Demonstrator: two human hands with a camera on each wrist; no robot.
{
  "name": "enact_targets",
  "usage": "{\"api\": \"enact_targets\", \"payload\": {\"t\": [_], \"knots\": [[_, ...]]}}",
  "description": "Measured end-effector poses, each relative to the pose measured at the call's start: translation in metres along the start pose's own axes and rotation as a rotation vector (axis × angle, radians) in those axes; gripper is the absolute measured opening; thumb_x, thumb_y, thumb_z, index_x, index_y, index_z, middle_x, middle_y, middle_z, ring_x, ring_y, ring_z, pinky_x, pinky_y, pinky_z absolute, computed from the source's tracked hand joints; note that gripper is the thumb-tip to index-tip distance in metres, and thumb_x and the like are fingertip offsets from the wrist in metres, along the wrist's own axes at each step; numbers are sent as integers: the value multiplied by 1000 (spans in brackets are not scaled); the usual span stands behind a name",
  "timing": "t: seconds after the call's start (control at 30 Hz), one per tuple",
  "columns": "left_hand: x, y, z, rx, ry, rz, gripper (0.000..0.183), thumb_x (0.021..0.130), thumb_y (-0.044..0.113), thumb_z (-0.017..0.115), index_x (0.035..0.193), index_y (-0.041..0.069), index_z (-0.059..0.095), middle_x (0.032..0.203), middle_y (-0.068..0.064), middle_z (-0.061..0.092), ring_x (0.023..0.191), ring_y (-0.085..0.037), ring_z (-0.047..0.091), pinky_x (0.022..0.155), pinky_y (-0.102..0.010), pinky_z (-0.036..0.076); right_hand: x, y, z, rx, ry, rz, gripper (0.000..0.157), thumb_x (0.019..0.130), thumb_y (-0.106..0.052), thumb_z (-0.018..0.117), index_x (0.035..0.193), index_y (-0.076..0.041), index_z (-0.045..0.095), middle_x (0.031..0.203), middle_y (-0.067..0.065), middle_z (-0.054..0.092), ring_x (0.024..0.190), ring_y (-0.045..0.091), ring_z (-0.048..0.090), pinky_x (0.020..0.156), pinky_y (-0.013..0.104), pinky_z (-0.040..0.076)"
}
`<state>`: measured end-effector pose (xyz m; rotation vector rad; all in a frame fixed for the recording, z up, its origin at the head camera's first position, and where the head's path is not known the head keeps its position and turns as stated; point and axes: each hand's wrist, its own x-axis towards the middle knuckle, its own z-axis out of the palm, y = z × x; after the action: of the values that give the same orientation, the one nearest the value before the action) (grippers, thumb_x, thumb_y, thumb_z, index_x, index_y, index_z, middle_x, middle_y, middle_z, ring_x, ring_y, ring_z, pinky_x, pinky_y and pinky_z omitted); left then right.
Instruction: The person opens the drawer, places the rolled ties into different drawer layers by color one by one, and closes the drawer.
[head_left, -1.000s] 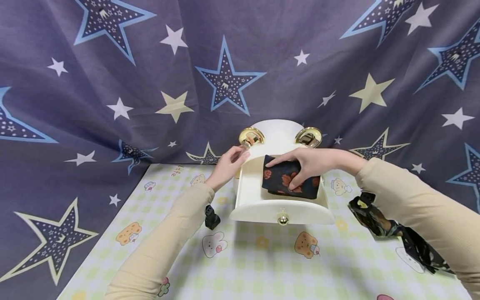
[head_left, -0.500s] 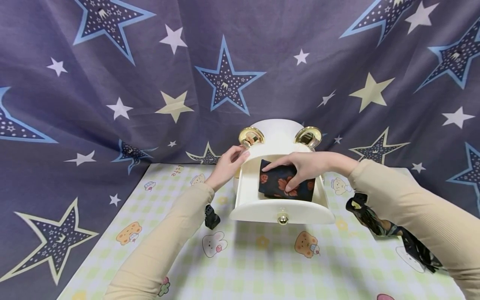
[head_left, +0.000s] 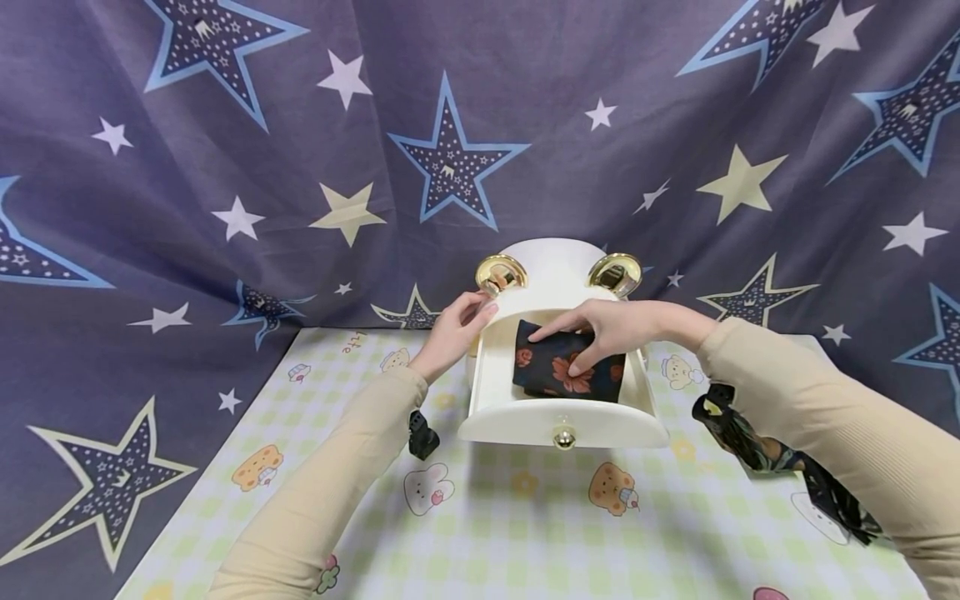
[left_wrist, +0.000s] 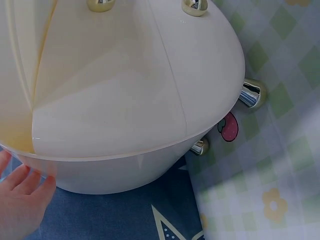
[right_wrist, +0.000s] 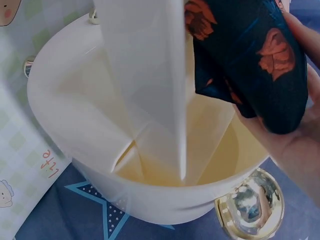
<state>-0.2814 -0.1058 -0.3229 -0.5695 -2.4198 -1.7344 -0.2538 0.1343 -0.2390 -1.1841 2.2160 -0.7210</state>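
A white alarm-clock-shaped storage box (head_left: 551,265) stands at the back of the table, its upper drawer (head_left: 495,379) pulled out. Over that drawer, my right hand (head_left: 611,327) grips a folded dark cloth (head_left: 573,377) printed with red flowers. Thumb and fingers lie on either side of the fold, as the cloth (right_wrist: 250,55) shows in the right wrist view. My left hand (head_left: 453,336) rests against the left side of the box; in the left wrist view, the fingers (left_wrist: 30,182) touch its curved wall. Whether the cloth touches the drawer floor cannot be made out.
Two gold bells (head_left: 502,273) sit on the box top, and a gold knob (head_left: 564,437) is on the drawer front. A checked cloth with cartoon prints covers the table (head_left: 360,533). Behind hangs a purple star-patterned curtain (head_left: 547,192).
My right hand has moved slightly left with the folded cloth, which now sits lower and more central in the drawer. My left hand stays against the box.
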Motion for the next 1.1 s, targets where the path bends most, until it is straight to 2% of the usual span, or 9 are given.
{"api": "enact_targets", "payload": {"t": [0.3, 0.33, 0.4, 0.47, 0.57, 0.63, 0.77, 0.9, 1.1], "knots": [[0, -1, 0, 7, 3, -2, 34, 91, 19, 51, 114, -5, 48, 132, -19, 41, 123, -25, 37, 105, -31, 31, -5, 2, 2, -115, 149, 17, 42, 80, -12, 65, 121, -8, 55, 115, 7, 58, 90, 7, 53, 73, 22, 45], [0, -1, 1, 10, 4, -1, 34, 91, 19, 51, 114, -5, 48, 132, -19, 41, 123, -25, 38, 105, -31, 31, -6, 2, 3, -121, 162, 21, 41, 80, -11, 65, 120, -8, 56, 110, 6, 61, 82, 7, 52, 68, 21, 44], [0, -1, 1, 11, 4, -3, 33, 91, 19, 51, 114, -5, 48, 131, -19, 41, 123, -25, 38, 105, -29, 32, -7, 2, 5, -145, 183, 31, 40, 80, -13, 65, 119, -8, 57, 88, 3, 65, 64, 5, 48, 58, 18, 41], [-1, -1, 1, 6, 4, -4, 33, 91, 19, 51, 114, -5, 48, 131, -18, 42, 123, -24, 38, 104, -28, 32, -9, 2, 6, -134, 193, 49, 39, 81, -13, 64, 119, -7, 57, 74, -1, 63, 51, 7, 47, 50, 20, 44], [-1, -1, 1, 5, 7, -4, 33, 91, 19, 51, 114, -4, 48, 132, -18, 41, 123, -24, 38, 105, -29, 32, -12, 2, 8, -110, 206, 78, 37, 84, -13, 61, 120, -7, 55, 65, -4, 60, 38, 17, 47, 41, 27, 47], [-1, -1, 1, 6, 8, -5, 33, 91, 19, 51, 115, -4, 48, 132, -18, 41, 123, -24, 38, 105, -31, 32, -13, 2, 10, -126, 229, 76, 36, 85, -12, 60, 120, -6, 55, 76, 1, 66, 39, 21, 51, 41, 29, 48], [0, -1, 1, 17, 9, -10, 34, 91, 20, 51, 116, -3, 48, 132, -17, 41, 124, -23, 38, 105, -30, 31, -16, 3, 14, -250, 303, 40, 32, 84, -11, 60, 115, -3, 58, 90, 7, 66, 41, 9, 40, 43, 20, 39], [0, -2, 1, 29, 10, -12, 34, 91, 21, 51, 116, -3, 48, 132, -17, 41, 123, -23, 38, 105, -27, 32, -18, 1, 18, -353, 374, 15, 30, 83, -9, 62, 112, -3, 61, 105, 11, 63, 53, 5, 42, 53, 21, 39], [0, -2, 0, 42, 4, -18, 34, 91, 22, 50, 116, -1, 49, 133, -15, 41, 123, -21, 38, 103, -21, 32, -25, -3, 21, -426, 457, 15, 29, 83, -10, 62, 111, -7, 61, 107, 9, 62, 48, 5, 36, 54, 24, 38]]}}
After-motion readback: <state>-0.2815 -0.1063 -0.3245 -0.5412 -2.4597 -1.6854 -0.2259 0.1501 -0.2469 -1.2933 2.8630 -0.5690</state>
